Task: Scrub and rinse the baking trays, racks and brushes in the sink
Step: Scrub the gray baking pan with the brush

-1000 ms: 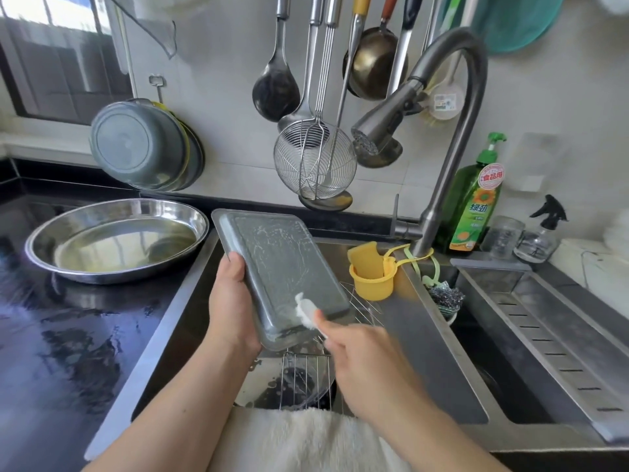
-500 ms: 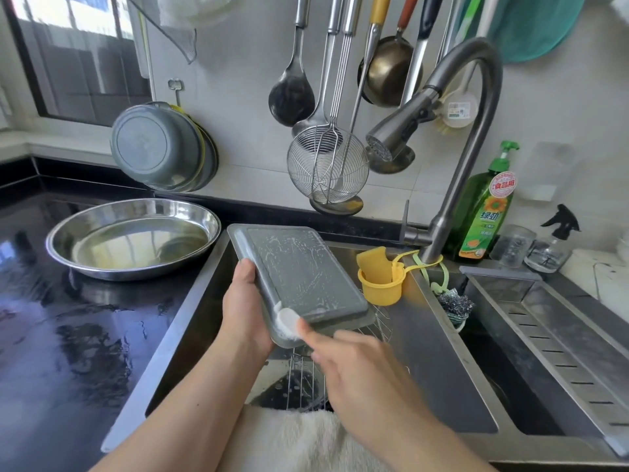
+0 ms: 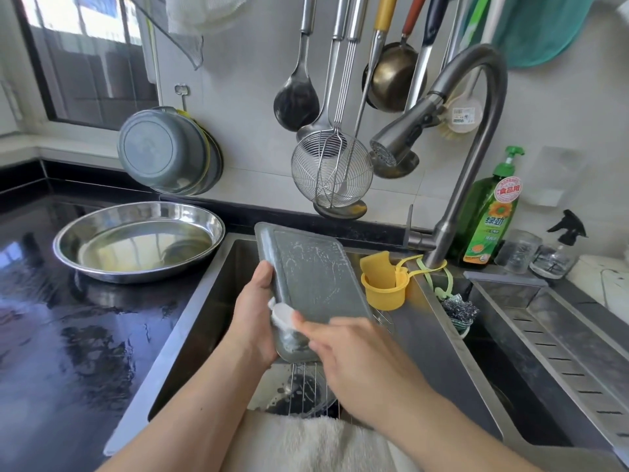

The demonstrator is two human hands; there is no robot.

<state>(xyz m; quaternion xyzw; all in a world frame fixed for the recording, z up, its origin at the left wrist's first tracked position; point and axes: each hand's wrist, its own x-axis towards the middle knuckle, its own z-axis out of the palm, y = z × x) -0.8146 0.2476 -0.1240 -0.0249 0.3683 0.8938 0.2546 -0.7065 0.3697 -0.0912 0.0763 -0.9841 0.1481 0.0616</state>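
At the bottom centre of the frame a pale towel (image 3: 306, 447) lies over the near rim of the sink (image 3: 190, 338). Just above it, the right hand (image 3: 360, 359) comes in from the lower right, its fingers curled round a small white scrubber (image 3: 283, 314), which is pressed against the lower left corner of a grey baking tray (image 3: 313, 281). The hand is motion-blurred, so the exact finger placement is unclear. The left hand (image 3: 253, 318), at centre frame, grips the tray's left edge, thumb on the upturned face. The tray is held tilted above the basin, its soapy streaked underside facing the camera. Below it a wire rack (image 3: 306, 383) rests in the sink.

To the right of the tray a yellow cup (image 3: 384, 291) with a sponge hangs at the divider, with a steel scourer (image 3: 457, 310) beyond it. At left centre a steel basin (image 3: 136, 240) sits on the wet black counter (image 3: 68, 335). Farther back, the faucet (image 3: 452, 148) arches at upper right beside a green soap bottle (image 3: 490, 216), and a wire skimmer (image 3: 332, 172) hangs on the wall at upper centre.
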